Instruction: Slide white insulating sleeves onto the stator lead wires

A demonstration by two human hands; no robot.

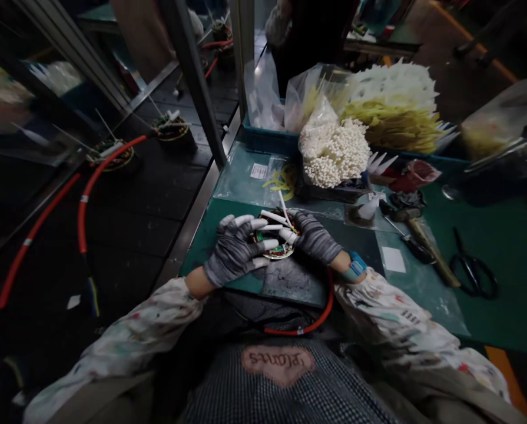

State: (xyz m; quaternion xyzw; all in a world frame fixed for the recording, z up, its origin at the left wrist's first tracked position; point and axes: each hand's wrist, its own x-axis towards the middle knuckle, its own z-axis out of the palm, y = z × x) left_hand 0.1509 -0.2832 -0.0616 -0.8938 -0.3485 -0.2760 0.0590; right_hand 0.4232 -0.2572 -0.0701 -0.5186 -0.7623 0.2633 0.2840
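Observation:
In front of me on the green bench is a round motor stator (279, 253) with coloured wires and several white sleeves (274, 217) sticking up from it. My left hand (234, 247), in a grey glove with white fingertips, grips the stator's left side with its fingers reaching across the rim. My right hand (314, 237), gloved alike, is closed at the right side, its thumb and fingers pinching the wires by the sleeves. Exactly what lies between those fingertips is partly hidden. A red cable (324, 318) loops below the bench edge near my lap.
Similar stators (171, 128) with red cables (83, 203) stand on the dark line at left, beyond a metal post (200, 82). A bundle of white sleeves (334, 150) lies behind my hands. At right are a hammer (433, 250), a screwdriver (411, 241) and scissors (473, 268).

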